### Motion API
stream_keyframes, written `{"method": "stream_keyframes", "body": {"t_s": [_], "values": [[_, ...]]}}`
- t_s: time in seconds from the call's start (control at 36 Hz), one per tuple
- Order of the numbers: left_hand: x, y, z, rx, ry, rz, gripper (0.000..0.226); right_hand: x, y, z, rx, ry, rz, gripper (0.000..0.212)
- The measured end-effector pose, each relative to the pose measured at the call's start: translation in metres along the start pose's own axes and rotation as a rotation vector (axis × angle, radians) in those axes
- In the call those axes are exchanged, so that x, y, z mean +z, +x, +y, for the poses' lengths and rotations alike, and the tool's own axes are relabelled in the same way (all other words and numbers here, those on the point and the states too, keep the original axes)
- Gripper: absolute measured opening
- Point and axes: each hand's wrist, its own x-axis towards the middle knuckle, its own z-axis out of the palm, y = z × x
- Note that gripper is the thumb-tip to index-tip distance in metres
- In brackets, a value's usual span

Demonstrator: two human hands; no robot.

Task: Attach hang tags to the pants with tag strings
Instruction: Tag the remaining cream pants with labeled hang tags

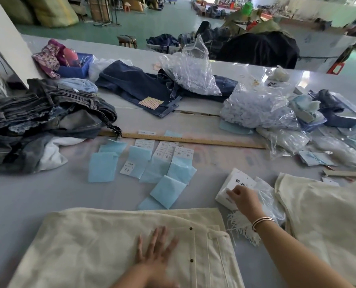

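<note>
Cream pants [102,242] lie folded flat at the table's near edge, dark buttons showing near the waistband. My left hand [154,252] rests on them with straight, spread fingers. My right hand [242,197] reaches to the right and pinches the top of a white stack of hang tags [233,188] with black lettering. A bundle of white tag strings [242,227] lies under my right wrist, beside a clear plastic bag [270,204].
Blue paper slips and white size labels [152,161] are spread mid-table before a wooden ruler [193,140]. Denim piles [44,119] sit left, dark jeans [144,88] behind. Clear bags of strings [254,109] stand right. More cream pants [326,215] lie at right.
</note>
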Motion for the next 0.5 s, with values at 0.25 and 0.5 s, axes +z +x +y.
{"method": "stream_keyframes", "body": {"t_s": [0.25, 0.5], "values": [[-0.012, 0.000, 0.005, -0.018, -0.019, -0.132, 0.117, -0.048, 0.009, -0.008, 0.193, 0.745, 0.501, 0.021], [-0.117, 0.072, 0.011, -0.415, -1.846, -0.143, 0.052, 0.008, -0.084, -0.108, -0.950, 0.173, 0.232, 0.008]]}}
